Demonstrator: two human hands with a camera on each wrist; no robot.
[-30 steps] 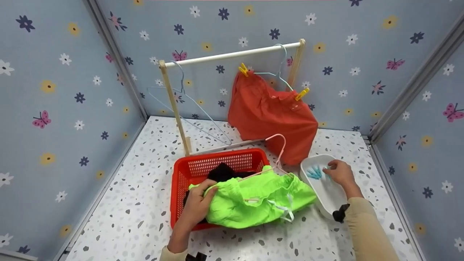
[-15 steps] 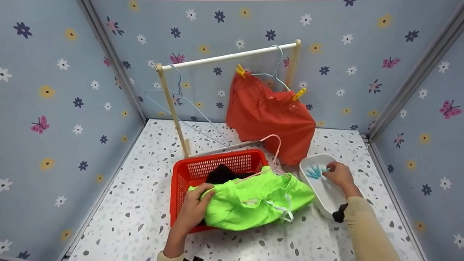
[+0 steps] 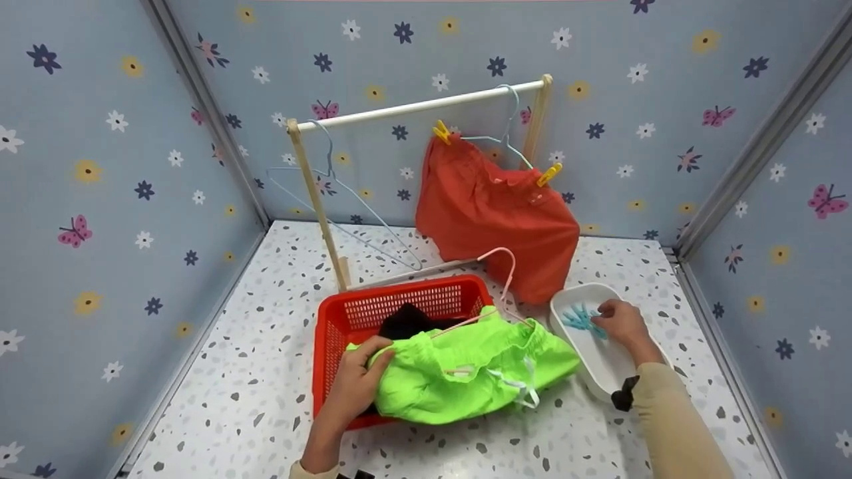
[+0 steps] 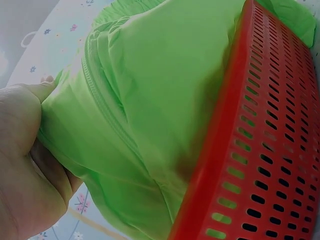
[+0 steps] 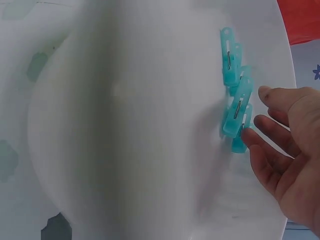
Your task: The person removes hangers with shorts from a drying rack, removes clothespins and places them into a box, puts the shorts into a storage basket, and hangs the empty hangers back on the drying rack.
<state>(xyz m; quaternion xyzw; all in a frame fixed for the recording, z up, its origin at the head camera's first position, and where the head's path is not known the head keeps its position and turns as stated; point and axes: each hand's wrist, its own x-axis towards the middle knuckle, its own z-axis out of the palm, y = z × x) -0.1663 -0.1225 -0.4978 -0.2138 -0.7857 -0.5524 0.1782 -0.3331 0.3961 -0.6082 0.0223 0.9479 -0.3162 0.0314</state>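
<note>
1. Presently draped over the near edge of a red perforated plastic basket (image 3: 322, 359): one pair of neon-green fabric shorts (image 3: 459, 396), white drawstring, pink slender hanger (image 3: 512, 266) at the waist. Judged light, soft, floppy; best held by the gathered waistband.
2. Left hand (image 3: 357, 376): thumb and fingers pinching the shorts near one end.
3. Turquoise plastic clothes pegs (image 5: 238, 110), inside a white oblong plastic tray (image 3: 609, 372): probably light, stiff, smooth; best pinched at the handle ends.
4. Right hand (image 3: 626, 327): fingers parted beside the pegs, apparently gripping nothing; fingertip contact uncertain from this angle.
</note>
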